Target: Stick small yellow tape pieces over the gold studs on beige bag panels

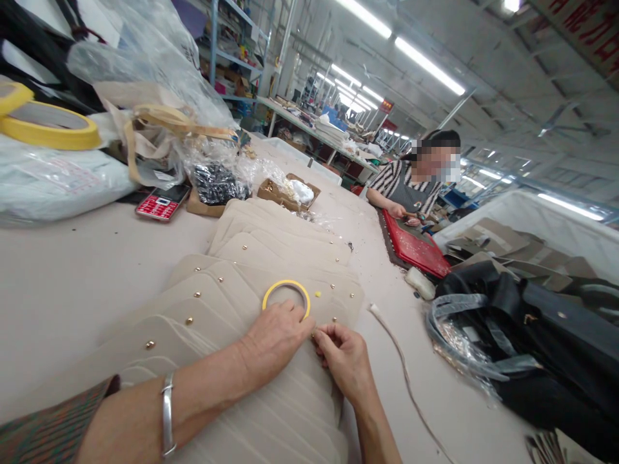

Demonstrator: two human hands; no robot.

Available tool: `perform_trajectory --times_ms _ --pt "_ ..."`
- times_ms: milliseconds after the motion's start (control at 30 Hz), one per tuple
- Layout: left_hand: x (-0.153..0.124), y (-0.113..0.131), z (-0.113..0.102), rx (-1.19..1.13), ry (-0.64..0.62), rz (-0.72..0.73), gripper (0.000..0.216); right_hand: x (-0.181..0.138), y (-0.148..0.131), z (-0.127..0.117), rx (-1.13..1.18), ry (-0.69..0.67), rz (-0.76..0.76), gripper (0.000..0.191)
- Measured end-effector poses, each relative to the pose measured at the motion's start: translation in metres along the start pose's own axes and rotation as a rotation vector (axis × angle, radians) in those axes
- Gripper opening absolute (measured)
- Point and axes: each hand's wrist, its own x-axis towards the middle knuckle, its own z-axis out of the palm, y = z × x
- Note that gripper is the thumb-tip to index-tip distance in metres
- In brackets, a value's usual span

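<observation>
My left hand (280,332), with a silver bangle on its wrist, is closed round the near edge of a thin roll of yellow tape (267,291). Just to its right, my right hand (342,353) is pinched, thumb against fingers. What lies in that pinch is too small to make out. Both hands are over a spread stack of beige panels (232,258) with gold studs (189,320) along their edges. A small yellow piece (318,294) lies on a panel beyond the fingers.
On the left are larger yellow tape rolls (53,125), plastic bags and a red-keyed phone (162,203). Small boxes (290,191) stand behind the panels. To the right are a cord (401,361), black bags (541,335) and a white bin (551,216). A person (416,174) works at a red board (418,248).
</observation>
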Motion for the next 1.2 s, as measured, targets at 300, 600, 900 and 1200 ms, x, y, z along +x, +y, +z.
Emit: perform_trajectory --times_ms 300,600,900,1200 --pt "0.002 -0.001 -0.008 -0.023 -0.025 0.026 0.018 0.001 -0.009 0.007 -0.395 0.067 -0.243 0.021" --pt "0.001 -0.005 -0.001 -0.001 0.01 0.07 0.012 -0.009 0.006 0.0 -0.288 0.185 -0.224 0.018" --pt "0.001 -0.009 -0.002 -0.028 0.005 0.066 0.018 -0.01 0.019 0.019 -0.484 0.24 -0.325 0.024" --pt "0.016 -0.038 0.001 0.066 0.322 -0.208 0.021 0.0 0.012 0.005 -0.256 0.196 -0.273 0.019"
